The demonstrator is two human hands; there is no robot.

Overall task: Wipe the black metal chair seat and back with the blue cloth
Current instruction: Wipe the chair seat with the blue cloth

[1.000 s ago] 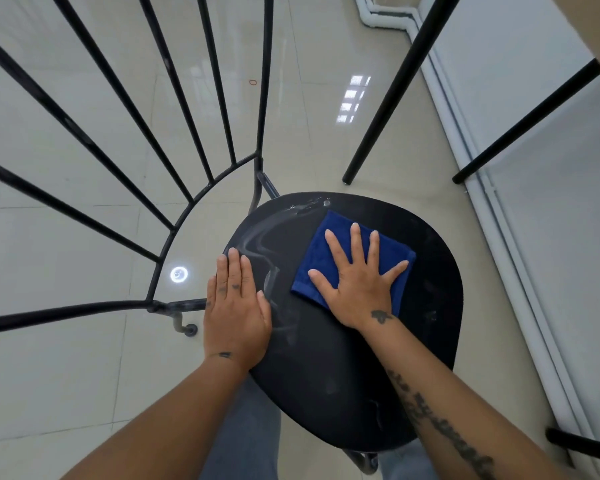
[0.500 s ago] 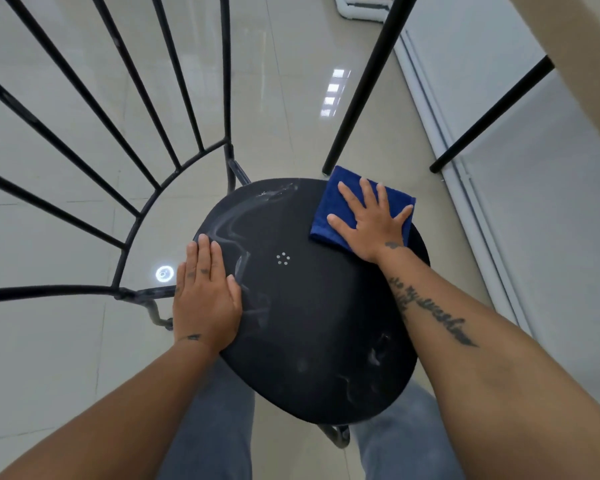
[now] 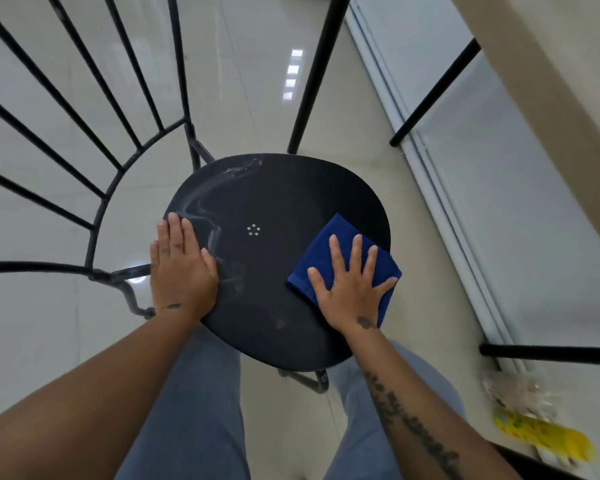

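Observation:
The black metal chair seat [image 3: 278, 202] fills the middle of the view, with pale smears along its left and far edges. Its back of black rods [image 3: 94, 109] fans out to the left. The folded blue cloth [image 3: 329, 251] lies on the seat's right edge. My right hand [image 3: 350, 289] presses flat on the cloth with fingers spread. My left hand [image 3: 181, 268] rests flat on the seat's left edge, fingers together, holding nothing.
Black table legs [image 3: 321, 67] stand beyond the seat, and another black bar [image 3: 548, 353] crosses at the right. A white wall base runs along the right. A blurred yellow packet [image 3: 541, 434] sits at the lower right. My legs in blue jeans [image 3: 194, 410] are below the seat.
My right hand has dragged the cloth from the seat's far right edge back toward me along the right side. My left hand has stayed on the left edge.

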